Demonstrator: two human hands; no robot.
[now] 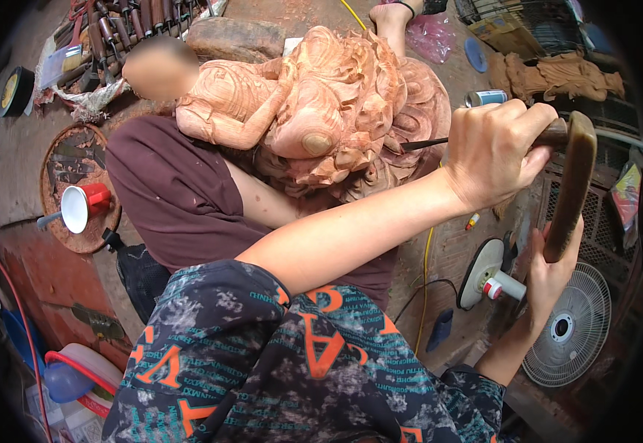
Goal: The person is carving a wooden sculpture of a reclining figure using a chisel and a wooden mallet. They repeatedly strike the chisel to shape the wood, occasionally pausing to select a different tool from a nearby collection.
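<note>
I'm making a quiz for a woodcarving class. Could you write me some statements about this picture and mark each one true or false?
1. The left hand grips a chisel. True.
2. The right hand is empty. False: it holds a curved wooden mallet.
3. The chisel's blade points toward the reddish wooden carving. True.
4. The carving stands upright. False: it lies on its side across the picture.
5. The red and white cup is at the picture's left, over a round tray. True.
</note>
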